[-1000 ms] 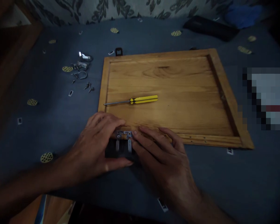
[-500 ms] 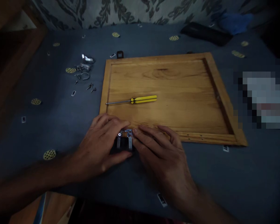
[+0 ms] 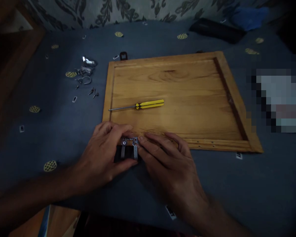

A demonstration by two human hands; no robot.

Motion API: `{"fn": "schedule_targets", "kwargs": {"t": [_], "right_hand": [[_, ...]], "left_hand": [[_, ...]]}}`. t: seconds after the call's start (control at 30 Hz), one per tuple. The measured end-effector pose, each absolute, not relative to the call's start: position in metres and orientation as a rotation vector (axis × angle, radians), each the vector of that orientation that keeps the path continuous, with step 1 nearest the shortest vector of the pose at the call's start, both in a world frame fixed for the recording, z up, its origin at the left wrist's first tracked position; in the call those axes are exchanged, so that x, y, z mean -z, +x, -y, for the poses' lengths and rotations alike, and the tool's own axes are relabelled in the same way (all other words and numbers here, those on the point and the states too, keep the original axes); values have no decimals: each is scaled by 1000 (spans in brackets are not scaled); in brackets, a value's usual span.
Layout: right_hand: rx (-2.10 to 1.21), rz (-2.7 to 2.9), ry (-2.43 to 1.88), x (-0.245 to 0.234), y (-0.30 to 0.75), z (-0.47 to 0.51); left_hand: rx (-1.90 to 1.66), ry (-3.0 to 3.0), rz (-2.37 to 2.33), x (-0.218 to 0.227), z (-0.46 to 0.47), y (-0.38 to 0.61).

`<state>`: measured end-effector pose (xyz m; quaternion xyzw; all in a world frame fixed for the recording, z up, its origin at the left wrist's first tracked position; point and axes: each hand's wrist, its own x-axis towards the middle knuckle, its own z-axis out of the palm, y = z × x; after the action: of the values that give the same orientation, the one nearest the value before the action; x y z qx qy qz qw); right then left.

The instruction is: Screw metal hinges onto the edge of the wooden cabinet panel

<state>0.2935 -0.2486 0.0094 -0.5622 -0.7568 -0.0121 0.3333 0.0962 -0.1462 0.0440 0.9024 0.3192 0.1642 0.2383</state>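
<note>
A framed wooden panel point(image 3: 187, 98) lies flat on a blue patterned cloth. At its near edge sits a small metal hinge point(image 3: 129, 147) with two screws showing and two arms pointing toward me. My left hand point(image 3: 102, 156) wraps round the hinge from the left, thumb under it and fingers curled over the panel's edge. My right hand point(image 3: 170, 161) presses on the hinge's right side with its fingertips, the other fingers resting along the frame. A yellow-handled screwdriver point(image 3: 140, 105) lies loose on the panel, beyond both hands.
Loose screws and metal fittings point(image 3: 86, 77) lie on the cloth left of the panel. A dark flat case point(image 3: 215, 29) and a blue cloth point(image 3: 249, 14) are at the far right. A patterned curtain hangs behind. A small black clip point(image 3: 123, 55) sits by the panel's far corner.
Both hands stay on the hinge with only slight finger shifts. The view has swayed a little; the panel and screwdriver have not moved.
</note>
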Motion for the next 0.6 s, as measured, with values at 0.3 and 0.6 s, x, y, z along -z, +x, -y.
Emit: {"fn": "schedule_targets", "kwargs": {"t": [0.3,0.6], "right_hand": [[-35,1935,-1473,-16,299,251],[-64,1936,-1486,-18,300,250]], "left_hand": [[-445,2489,-941,-44,147,97],[-446,2472,-945,-45,146,95]]}}
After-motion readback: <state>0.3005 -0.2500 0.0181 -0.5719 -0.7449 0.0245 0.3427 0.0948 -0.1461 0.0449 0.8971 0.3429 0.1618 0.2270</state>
